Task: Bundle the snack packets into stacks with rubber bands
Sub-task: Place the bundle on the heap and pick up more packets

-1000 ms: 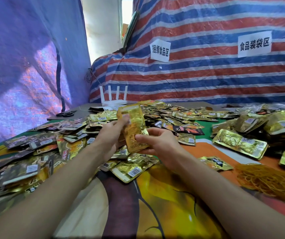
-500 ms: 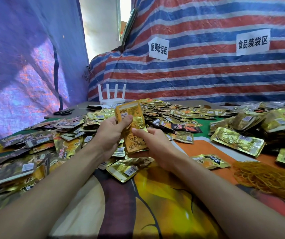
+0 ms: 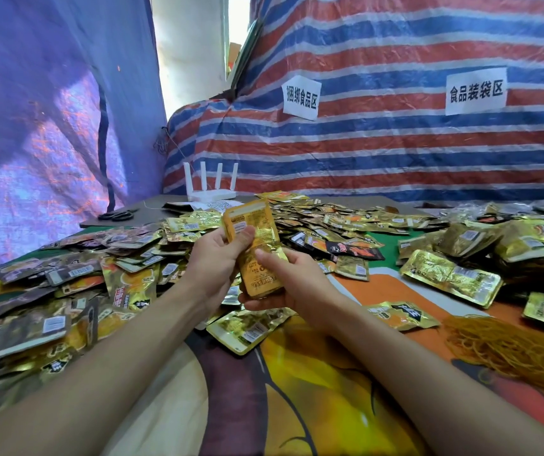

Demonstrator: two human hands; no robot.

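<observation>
Since 1.0 s ago: right hand (image 3: 292,284) has slid lower on the packet stack (image 3: 257,251), thumb across its face, fingers curled beneath. Left hand (image 3: 218,255) grips the stack's upper part, thumb in front. Stack upright, nearer than the router (image 3: 209,189); rubber bands (image 3: 510,350) well right of the router.

- A striped tarpaulin (image 3: 395,153) is hung beyond the tabletop's (image 3: 313,396) far edge; two paper signs (image 3: 301,97) are fixed to it.
- A blue tarpaulin (image 3: 50,126) is hung along the left edge.
- Daylight is admitted through the gap (image 3: 191,60) between them.
</observation>
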